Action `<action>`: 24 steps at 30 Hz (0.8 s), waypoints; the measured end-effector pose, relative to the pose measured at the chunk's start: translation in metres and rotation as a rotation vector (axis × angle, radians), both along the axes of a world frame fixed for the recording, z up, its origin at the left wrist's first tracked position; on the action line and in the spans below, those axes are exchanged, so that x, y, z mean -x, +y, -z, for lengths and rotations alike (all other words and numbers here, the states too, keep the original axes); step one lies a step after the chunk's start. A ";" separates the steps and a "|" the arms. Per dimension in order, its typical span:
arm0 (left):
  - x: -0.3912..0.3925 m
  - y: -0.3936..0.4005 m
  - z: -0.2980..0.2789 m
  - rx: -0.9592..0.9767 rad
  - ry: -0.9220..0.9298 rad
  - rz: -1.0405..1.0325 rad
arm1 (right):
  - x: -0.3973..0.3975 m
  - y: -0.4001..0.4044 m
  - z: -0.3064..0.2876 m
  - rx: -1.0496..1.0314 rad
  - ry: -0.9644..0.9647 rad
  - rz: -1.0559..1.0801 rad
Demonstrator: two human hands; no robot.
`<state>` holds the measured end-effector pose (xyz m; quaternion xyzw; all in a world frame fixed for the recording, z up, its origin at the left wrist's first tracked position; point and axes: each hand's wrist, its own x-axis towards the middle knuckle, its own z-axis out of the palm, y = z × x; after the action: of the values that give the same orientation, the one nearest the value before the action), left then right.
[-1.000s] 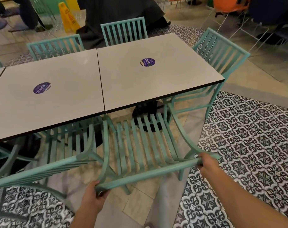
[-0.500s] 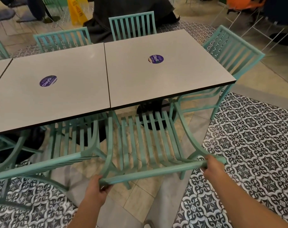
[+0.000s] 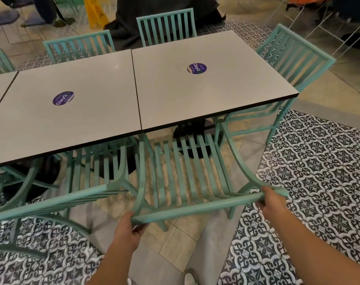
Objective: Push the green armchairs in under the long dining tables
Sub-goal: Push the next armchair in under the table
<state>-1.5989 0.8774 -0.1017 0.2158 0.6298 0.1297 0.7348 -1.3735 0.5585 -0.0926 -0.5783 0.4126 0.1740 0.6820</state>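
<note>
A green slatted armchair (image 3: 187, 171) stands in front of me at the near side of the long grey dining table (image 3: 226, 93). The front of its seat sits under the table edge. My left hand (image 3: 127, 231) grips the left end of its top back rail. My right hand (image 3: 272, 202) grips the right end of the same rail. A second green armchair (image 3: 51, 202) stands to its left, its seat partly under the neighbouring tabletop (image 3: 82, 120).
More green armchairs stand at the table's right end (image 3: 294, 56) and along the far side (image 3: 166, 25). A black table base (image 3: 193, 130) sits under the table. A yellow floor sign (image 3: 97, 11) and seated people are beyond. My shoe tip (image 3: 190, 278) shows below.
The armchair I hold has slid forward, its seat further under the table edge. My hands stay on the rail and the view has moved closer to the table.
</note>
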 end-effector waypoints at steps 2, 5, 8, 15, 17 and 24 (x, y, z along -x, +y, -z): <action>0.000 0.001 0.002 -0.001 0.004 -0.002 | 0.001 -0.001 0.000 -0.017 -0.003 -0.008; 0.002 0.003 0.005 0.005 0.005 -0.006 | 0.001 -0.003 0.001 -0.037 -0.006 -0.015; 0.004 0.004 0.004 0.010 -0.009 0.010 | 0.000 -0.004 0.002 -0.051 -0.023 -0.021; 0.005 0.001 0.002 0.012 -0.018 0.037 | -0.001 -0.004 0.006 -0.067 -0.031 -0.013; 0.005 0.000 0.002 0.000 -0.014 0.052 | -0.001 -0.004 0.007 -0.064 -0.035 -0.015; 0.008 0.002 0.007 -0.017 -0.007 0.090 | -0.002 -0.005 0.012 -0.055 -0.034 -0.010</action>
<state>-1.6074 0.8795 -0.1092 0.2499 0.6159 0.1026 0.7401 -1.3715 0.5536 -0.1044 -0.5641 0.3932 0.1792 0.7036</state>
